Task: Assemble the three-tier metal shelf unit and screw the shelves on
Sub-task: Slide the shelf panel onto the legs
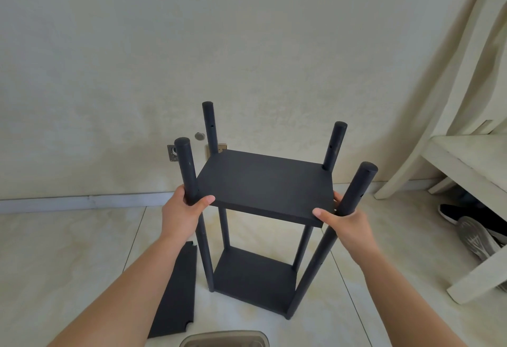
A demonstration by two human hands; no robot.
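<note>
The left hand [182, 216] and the right hand [343, 224] each grip a near corner of the flat black middle shelf board [264, 186], thumbs on top, between four black round metal posts [333, 143]. Keep the board level, then align its corners with the post holes before screwing.
</note>
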